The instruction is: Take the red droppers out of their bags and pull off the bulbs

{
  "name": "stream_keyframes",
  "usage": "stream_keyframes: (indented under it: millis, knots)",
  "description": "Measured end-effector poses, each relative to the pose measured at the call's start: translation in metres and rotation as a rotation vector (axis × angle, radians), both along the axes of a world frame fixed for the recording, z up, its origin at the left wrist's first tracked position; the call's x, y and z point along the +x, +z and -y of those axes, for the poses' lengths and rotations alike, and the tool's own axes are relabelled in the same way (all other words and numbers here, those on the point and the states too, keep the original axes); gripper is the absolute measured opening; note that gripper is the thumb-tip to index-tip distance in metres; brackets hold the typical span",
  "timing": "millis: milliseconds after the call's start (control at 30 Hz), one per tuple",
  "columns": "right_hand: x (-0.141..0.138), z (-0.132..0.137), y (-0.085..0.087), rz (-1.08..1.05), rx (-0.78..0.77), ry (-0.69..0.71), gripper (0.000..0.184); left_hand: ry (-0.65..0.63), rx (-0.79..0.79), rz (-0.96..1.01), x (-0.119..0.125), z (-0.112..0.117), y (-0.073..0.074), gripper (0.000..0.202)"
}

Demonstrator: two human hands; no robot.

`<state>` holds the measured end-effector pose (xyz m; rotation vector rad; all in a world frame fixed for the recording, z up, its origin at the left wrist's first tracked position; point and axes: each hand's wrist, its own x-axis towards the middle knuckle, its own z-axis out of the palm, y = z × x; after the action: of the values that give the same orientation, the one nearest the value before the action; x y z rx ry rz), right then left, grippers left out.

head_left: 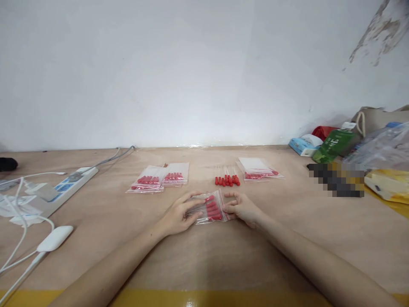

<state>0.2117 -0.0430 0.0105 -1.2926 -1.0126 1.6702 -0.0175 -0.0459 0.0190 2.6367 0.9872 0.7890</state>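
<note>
Head view: both bare hands meet at a clear zip-seal bag [220, 199], which lies between them, low over the middle of the table. The left hand [179, 216] spreads thumb and fingers apart across the bag's left part; how firmly they grip cannot be told. The right hand [244, 209] pinches the bag's sealing edge, thumb and fingers closed upon it. The bag is transparent, creased and glossy, with a red line along the seal; inside, slender clear tubes point left, their red bulb-like ends [213, 211] stacked in a column near the opening.

Just beyond the hands, loose red-ended tubes [227, 181] lie side by side, bulbs toward the person. They are flanked by a left group of filled bags [147, 181] and a right stack of filled bags [255, 166], both showing white panels.

The tabletop [204, 264] is light brown and wood-toned, with a yellow band [166, 297] along the near edge. At left stand a white power strip [72, 187] with blue socket faces and a white adapter block [55, 238] among cables. At right are a blue-and-white packet [303, 146], a green pouch [335, 143] with a white cap, and a yellow packet [388, 185]. Behind rises a white wall [191, 72], its surface peeling at upper right.
</note>
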Motion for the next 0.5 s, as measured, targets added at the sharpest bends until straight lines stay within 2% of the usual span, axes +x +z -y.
stream_keyframes:
  millis: [100, 267, 500]
  knots:
    - [-0.004, 0.0, -0.001, -0.012, 0.018, -0.014, 0.052, -0.075, -0.003, 0.013, 0.015, -0.004, 0.001, 0.023]
    - [-0.007, 0.003, -0.001, -0.003, 0.067, -0.005, 0.054, -0.072, 0.076, -0.066, 0.036, -0.017, -0.003, 0.028]
    - [-0.004, 0.003, -0.004, -0.058, 0.092, 0.067, 0.051, -0.078, 0.194, -0.281, 0.041, -0.025, -0.004, 0.035]
